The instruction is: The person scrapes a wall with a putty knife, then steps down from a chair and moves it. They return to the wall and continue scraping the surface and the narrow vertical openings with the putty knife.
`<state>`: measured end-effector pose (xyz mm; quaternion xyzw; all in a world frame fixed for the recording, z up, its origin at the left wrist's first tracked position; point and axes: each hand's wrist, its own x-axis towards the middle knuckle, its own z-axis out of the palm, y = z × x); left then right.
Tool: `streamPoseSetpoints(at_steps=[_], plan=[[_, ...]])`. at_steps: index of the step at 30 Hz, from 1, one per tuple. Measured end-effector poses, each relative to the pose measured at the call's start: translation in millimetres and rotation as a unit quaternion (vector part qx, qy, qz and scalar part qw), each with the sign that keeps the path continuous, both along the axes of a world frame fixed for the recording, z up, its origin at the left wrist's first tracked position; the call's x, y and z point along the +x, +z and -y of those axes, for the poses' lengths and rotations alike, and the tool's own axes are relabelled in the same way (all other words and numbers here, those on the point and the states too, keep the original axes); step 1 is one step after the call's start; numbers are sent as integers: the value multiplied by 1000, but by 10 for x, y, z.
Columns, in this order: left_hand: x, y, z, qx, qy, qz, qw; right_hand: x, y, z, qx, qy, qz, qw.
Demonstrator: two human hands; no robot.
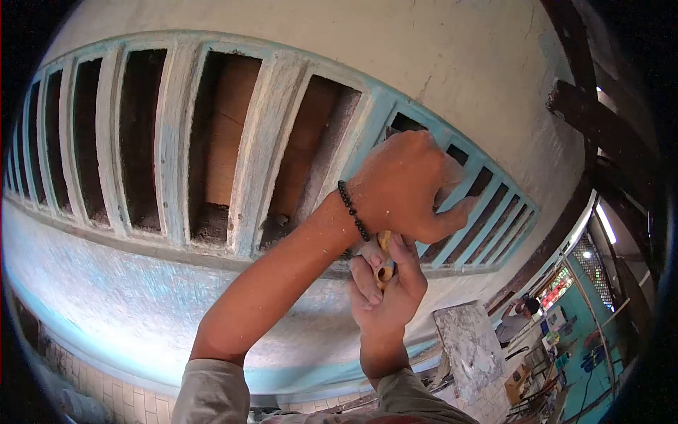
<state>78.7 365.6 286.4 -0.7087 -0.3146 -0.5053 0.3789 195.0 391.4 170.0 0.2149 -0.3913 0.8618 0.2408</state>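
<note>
I am looking up at a vent grille of pale, blue-edged slats set in a plastered wall. My left hand, a black bead bracelet on its wrist, reaches across and presses against a slat near the grille's right end. Its fingers curl out of sight, so what they hold is hidden. Just below it, my right hand is closed around a yellow-handled tool, whose working end is hidden behind the left wrist.
A flat board smeared with grey mortar sits at the lower right. Dark wooden beams run down the right side. Far below, another person is in a cluttered room. Tiled wall shows at lower left.
</note>
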Motion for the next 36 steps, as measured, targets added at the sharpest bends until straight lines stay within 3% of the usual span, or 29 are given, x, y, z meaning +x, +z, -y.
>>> streamPoseSetpoints(at_steps=[5,11,16,19,22,25,28,32,36], plan=[[-30,93,20,-30,-41,0,999,-165,46,83,17,-8,-47,999],[-73,19,101,-19,10,-44,999,-178,-51,158,-1,-4,-38,999],[-39,127,34,7,-38,-12,999,-215,96,39,40,4,-73,997],[-63,30,105,-32,-41,-23,998,-149,-21,245,-24,-42,-20,999],[-61,67,77,-26,-34,-35,998,-210,-37,158,20,-30,-50,998],[-42,188,35,-15,-23,-25,999,-190,209,242,20,-131,10,991],[-55,128,30,-2,-25,-20,999,-216,105,151,10,-47,-47,998],[-34,24,122,-35,16,-22,999,-113,8,130,2,-36,-18,999],[-5,134,-12,32,-17,-14,999,-106,140,-12,30,-33,-29,999]])
